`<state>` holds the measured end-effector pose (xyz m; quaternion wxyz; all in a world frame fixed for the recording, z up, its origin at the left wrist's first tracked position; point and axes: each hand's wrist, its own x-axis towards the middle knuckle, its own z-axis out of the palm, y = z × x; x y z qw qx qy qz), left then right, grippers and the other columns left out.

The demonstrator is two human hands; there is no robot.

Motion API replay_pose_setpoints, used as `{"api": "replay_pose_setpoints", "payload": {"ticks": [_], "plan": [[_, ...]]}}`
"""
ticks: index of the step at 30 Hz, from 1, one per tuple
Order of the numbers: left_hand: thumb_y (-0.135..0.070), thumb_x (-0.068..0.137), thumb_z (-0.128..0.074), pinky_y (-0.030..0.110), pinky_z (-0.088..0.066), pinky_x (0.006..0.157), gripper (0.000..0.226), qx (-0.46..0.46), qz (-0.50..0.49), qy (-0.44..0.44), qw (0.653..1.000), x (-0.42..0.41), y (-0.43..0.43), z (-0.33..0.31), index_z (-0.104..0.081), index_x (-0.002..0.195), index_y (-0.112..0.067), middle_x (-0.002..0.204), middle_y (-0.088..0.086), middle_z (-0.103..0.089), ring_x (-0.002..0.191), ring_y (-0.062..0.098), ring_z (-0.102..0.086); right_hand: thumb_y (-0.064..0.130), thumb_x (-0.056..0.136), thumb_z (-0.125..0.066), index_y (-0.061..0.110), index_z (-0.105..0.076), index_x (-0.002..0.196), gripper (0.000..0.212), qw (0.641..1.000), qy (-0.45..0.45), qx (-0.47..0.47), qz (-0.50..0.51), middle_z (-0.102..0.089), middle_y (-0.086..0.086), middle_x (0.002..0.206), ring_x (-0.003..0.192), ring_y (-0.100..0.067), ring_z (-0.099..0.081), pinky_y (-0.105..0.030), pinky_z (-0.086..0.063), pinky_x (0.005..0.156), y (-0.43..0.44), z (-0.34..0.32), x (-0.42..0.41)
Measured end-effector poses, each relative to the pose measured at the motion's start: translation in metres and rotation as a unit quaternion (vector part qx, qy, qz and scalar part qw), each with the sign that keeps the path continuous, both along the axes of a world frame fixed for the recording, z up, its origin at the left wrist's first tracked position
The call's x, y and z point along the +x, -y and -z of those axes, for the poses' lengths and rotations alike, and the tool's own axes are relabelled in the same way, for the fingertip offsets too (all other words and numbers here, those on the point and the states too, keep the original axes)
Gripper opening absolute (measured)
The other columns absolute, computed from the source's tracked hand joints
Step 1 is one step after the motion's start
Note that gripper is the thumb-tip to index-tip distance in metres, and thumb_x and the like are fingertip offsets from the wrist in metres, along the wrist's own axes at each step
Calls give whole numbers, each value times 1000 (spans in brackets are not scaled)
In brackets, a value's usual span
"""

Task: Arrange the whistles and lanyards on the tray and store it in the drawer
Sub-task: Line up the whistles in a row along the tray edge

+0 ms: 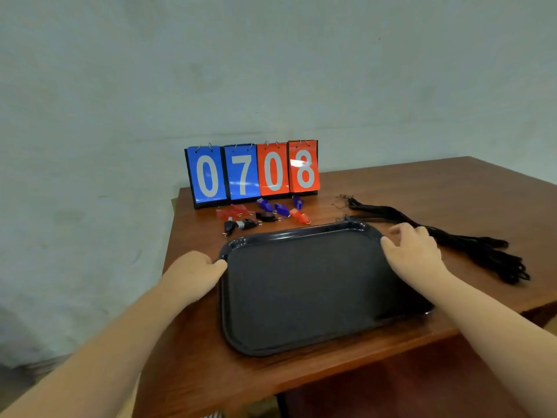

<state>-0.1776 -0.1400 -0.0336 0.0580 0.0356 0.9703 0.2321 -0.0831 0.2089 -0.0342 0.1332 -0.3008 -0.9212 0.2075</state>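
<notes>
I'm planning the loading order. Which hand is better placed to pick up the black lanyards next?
The right hand. It sits at the right rim of the tray, its fingers next to the lanyards. The left hand is at the opposite rim, with the whole tray between it and them.

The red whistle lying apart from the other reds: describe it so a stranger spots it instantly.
At the back of the table stands a flip scoreboard reading 0708; whistles lie scattered between it and the black tray. Yours is the rightmost whistle, below the 8, red beside blue whistles; the other red whistles lie at the left end.
</notes>
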Motion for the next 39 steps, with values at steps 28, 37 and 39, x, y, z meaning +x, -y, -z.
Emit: {"api": "replay_pose_setpoints", "payload": {"ticks": [28,37,39], "plan": [[-35,94,-62,35,-50,94,34,243,-108,-216,940,-91,-63,29,-46,122,-25,129,1,-44,116,11,-40,10,99,-53,24,-60,130,35,938,-111,60,-322,-52,3,133,125,-15,-45,-32,-46,104,127,25,-206],[-32,96,-59,38,-55,90,27,286,-105,-214,928,-94,-61,31,-47,117,-23,122,0,-46,112,11,-44,25,103,-48,22,-54,137,35,908,16,170,-382,-51,1,136,124,-21,-45,-33,-44,101,150,21,-214],[-32,96,-58,38,-55,89,25,290,-106,-220,925,-94,-61,31,-47,116,-23,118,-2,-45,110,11,-45,30,102,-50,24,-59,131,31,917,5,140,-373,-52,2,130,122,-20,-47,-32,-45,99,149,24,-212]]}}
